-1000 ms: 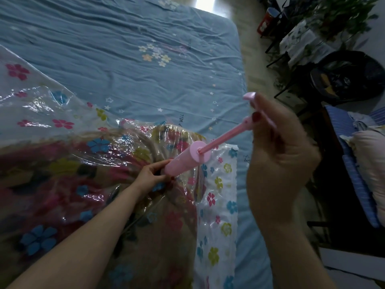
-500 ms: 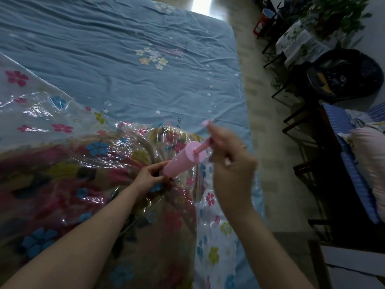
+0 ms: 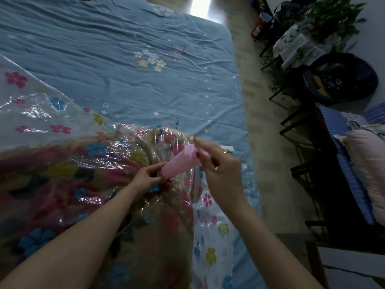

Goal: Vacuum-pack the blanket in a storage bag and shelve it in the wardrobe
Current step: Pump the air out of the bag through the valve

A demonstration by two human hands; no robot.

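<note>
Nearest the camera, two bare forearms are seen reaching forward over a clear storage bag (image 3: 62, 130) printed with coloured flowers, which is spread across a bed (image 3: 125, 49). Inside the bag a patterned blanket (image 3: 68, 190) in dark red, tan and blue is enclosed, and the plastic is creased and glossy over it. The bag's flat, white-backed edge is laid along the right side of the bed. A pink hand pump (image 3: 180, 163) is set with its lower end on the bag, above the blanket. Its long axis is tilted, running from lower left at the bag to upper right, with the top end pointed away towards the bed's far right. The lower end of the barrel is gripped by the curled fingers of the left hand (image 3: 146, 177). The top of the pump is pinched by the fingers of the right hand (image 3: 218, 170), close against the barrel's end; the handle itself is blurred. Beyond the hands, the bed is covered by a wrinkled blue sheet with small flowers and stars. To the right, pale floor is shown, with striped cushions (image 3: 354, 163) nearer, then a dark round basket (image 3: 341, 78), and a leafy plant (image 3: 329, 19) farthest.
</note>
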